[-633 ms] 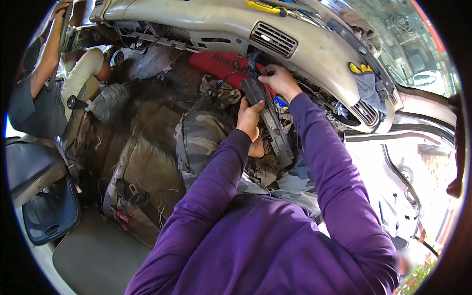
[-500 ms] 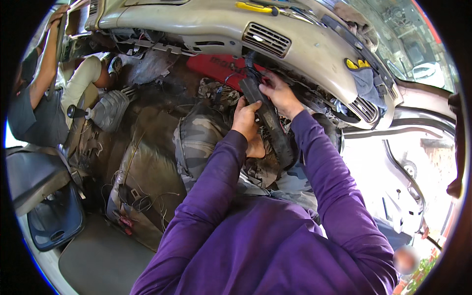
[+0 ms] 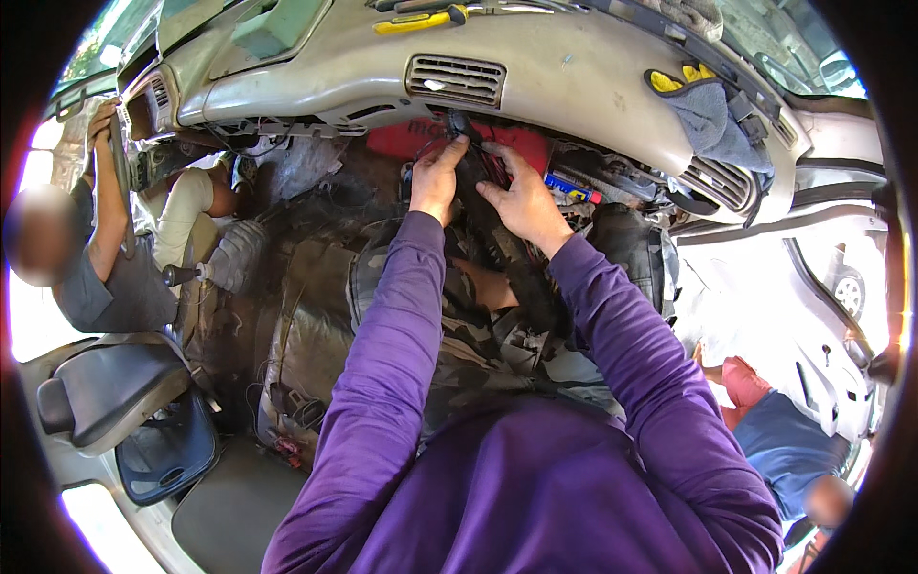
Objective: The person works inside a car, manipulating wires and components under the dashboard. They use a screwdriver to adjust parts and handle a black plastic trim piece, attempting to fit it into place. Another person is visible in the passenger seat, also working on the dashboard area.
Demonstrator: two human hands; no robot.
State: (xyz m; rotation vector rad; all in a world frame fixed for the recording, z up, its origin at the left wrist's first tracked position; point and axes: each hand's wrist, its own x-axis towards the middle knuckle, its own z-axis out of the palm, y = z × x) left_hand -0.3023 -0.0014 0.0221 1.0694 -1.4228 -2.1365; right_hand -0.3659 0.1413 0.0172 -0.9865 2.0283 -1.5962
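My left hand [image 3: 438, 179] is closed at the upper end of a long black wire channel [image 3: 507, 258], its thumb pressed on dark wires and corrugated conduit [image 3: 455, 124] below the dashboard. My right hand [image 3: 521, 199] grips the channel's right side a little lower, fingers curled by red and black wires. Behind both hands lies a red panel or case [image 3: 387, 141] with dark printing, partly hidden. A small blue tube or can [image 3: 572, 188] with a red end lies right of my right hand. My camouflage-clad legs and a bare foot [image 3: 490, 285] show beneath.
Above are the beige dashboard [image 3: 598, 77], yellow-handled pliers [image 3: 406, 24] and a grey glove [image 3: 688, 96]. A co-worker [image 3: 115, 273] sits left, hands raised on the steering wheel, near the gear lever [image 3: 196, 273]. Another person [image 3: 784, 450] is at the open door, right.
The view has shifted, showing more dashboard. My left hand has moved up the channel to the wires at its top. Another person now shows more fully at the right door.
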